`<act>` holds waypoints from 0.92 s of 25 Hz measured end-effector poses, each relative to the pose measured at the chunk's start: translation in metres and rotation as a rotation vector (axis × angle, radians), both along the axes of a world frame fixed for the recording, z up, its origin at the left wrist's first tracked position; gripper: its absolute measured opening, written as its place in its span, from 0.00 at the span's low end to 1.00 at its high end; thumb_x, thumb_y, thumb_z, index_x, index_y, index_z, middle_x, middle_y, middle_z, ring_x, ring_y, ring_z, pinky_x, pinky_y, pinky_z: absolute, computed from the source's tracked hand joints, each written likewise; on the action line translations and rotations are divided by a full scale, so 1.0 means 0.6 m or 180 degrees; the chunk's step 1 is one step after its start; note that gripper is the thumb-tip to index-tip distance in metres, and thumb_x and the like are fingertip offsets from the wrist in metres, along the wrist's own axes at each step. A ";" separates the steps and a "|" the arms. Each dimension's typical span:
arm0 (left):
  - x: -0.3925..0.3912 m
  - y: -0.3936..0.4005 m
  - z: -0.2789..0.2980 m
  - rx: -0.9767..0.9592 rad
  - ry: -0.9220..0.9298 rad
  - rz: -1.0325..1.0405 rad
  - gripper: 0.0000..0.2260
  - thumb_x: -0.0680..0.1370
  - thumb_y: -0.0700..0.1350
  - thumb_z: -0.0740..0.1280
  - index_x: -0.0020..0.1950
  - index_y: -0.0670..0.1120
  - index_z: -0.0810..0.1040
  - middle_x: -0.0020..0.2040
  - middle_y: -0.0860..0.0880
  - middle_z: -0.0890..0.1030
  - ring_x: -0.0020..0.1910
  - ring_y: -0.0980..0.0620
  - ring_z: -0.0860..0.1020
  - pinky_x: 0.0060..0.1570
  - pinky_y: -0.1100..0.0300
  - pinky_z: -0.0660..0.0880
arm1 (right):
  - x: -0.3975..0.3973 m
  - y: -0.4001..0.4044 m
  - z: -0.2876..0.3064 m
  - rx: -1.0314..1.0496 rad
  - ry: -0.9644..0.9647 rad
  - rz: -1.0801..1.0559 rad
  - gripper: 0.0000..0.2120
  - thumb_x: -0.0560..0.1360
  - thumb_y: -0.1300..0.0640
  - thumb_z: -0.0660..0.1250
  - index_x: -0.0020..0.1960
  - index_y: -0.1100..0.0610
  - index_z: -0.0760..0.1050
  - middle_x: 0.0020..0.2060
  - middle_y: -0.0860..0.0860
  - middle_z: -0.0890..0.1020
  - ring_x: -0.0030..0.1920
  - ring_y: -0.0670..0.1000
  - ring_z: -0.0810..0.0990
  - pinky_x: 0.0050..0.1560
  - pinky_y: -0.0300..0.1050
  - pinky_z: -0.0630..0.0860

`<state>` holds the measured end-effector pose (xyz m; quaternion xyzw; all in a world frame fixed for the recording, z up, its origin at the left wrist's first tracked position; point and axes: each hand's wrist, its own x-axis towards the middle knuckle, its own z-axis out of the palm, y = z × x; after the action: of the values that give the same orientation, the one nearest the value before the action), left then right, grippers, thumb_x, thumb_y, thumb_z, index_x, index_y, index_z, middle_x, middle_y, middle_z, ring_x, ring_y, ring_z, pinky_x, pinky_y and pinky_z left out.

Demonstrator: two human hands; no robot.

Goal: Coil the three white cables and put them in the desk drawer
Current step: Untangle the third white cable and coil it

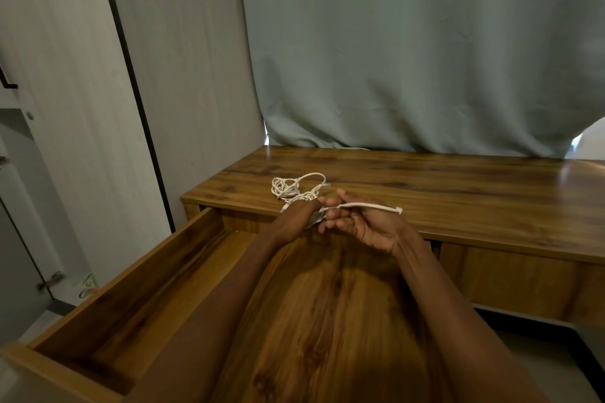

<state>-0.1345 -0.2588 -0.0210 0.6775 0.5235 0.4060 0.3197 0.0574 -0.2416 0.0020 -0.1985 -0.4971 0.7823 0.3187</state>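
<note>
Over the open drawer [137, 275], left hand [296, 221] and right hand [363, 226] pinch a folded white cable [366, 205]; tangled cables [291, 188] lie on the desk [458, 193].

Both bare forearms reach forward from the bottom of the view and converge, the hands meeting close together just in front of the near edge of the brown wooden desk top [425, 193]. The left hand [299, 219] shows its back, fingers curled round a bunch of thin white cable [316, 217]. The right hand [360, 222] turns its palm up and leftward, fingers bent, thumb and fingertips [330, 214] pinching the same cable, a doubled length of which sticks out rightward past the wrist.
</note>
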 end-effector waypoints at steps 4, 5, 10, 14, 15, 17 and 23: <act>0.010 -0.014 0.021 -0.0254 -0.0514 -0.0637 0.24 0.83 0.54 0.50 0.37 0.50 0.81 0.28 0.48 0.74 0.22 0.54 0.64 0.26 0.59 0.60 | 0.001 0.012 -0.013 -0.0040 0.0623 -0.0104 0.20 0.78 0.53 0.59 0.50 0.64 0.85 0.49 0.64 0.86 0.33 0.53 0.86 0.31 0.38 0.82; 0.009 -0.015 0.024 -0.0366 -0.0646 -0.0846 0.25 0.83 0.54 0.51 0.36 0.49 0.80 0.25 0.49 0.72 0.21 0.55 0.62 0.25 0.61 0.60 | 0.003 0.012 -0.013 -0.0034 0.0773 -0.0152 0.19 0.78 0.55 0.58 0.50 0.63 0.86 0.50 0.64 0.86 0.33 0.53 0.86 0.31 0.38 0.82; -0.001 -0.014 0.024 -0.0632 -0.0980 -0.1410 0.18 0.80 0.52 0.63 0.34 0.44 0.74 0.21 0.52 0.66 0.20 0.55 0.60 0.29 0.57 0.59 | 0.017 0.007 -0.013 0.0128 0.1244 -0.0279 0.16 0.76 0.67 0.59 0.59 0.64 0.80 0.57 0.65 0.83 0.39 0.55 0.86 0.37 0.41 0.83; -0.014 -0.019 0.030 -0.0769 -0.1092 -0.1542 0.16 0.81 0.46 0.62 0.34 0.44 0.68 0.19 0.53 0.63 0.20 0.54 0.63 0.29 0.57 0.60 | 0.023 0.015 -0.019 0.0323 0.1338 -0.0962 0.13 0.71 0.49 0.75 0.52 0.54 0.83 0.36 0.50 0.81 0.29 0.48 0.76 0.29 0.40 0.75; -0.016 -0.019 0.031 -0.0806 -0.1176 -0.1589 0.17 0.81 0.46 0.62 0.33 0.44 0.68 0.19 0.53 0.63 0.19 0.55 0.62 0.28 0.56 0.58 | 0.026 0.019 -0.023 0.0281 0.1390 -0.1150 0.11 0.71 0.49 0.74 0.51 0.53 0.83 0.33 0.48 0.77 0.27 0.47 0.73 0.29 0.40 0.72; -0.019 -0.017 0.032 -0.0877 -0.1406 -0.1604 0.17 0.81 0.46 0.62 0.33 0.44 0.68 0.18 0.53 0.62 0.18 0.55 0.62 0.27 0.55 0.56 | 0.030 0.022 -0.029 0.0234 0.1480 -0.1323 0.09 0.74 0.50 0.71 0.51 0.53 0.83 0.33 0.48 0.74 0.28 0.47 0.70 0.29 0.40 0.69; -0.025 -0.020 0.033 -0.0693 -0.2044 -0.1639 0.16 0.80 0.48 0.63 0.33 0.46 0.69 0.17 0.54 0.64 0.18 0.56 0.63 0.25 0.60 0.61 | 0.037 0.014 -0.030 0.0393 0.1485 -0.0790 0.22 0.68 0.47 0.71 0.60 0.54 0.83 0.42 0.50 0.81 0.34 0.49 0.76 0.35 0.43 0.75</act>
<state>-0.1492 -0.2705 -0.0011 0.5876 0.2509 0.4456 0.6271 0.0793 -0.2331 -0.0159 -0.0525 -0.4289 0.7301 0.5295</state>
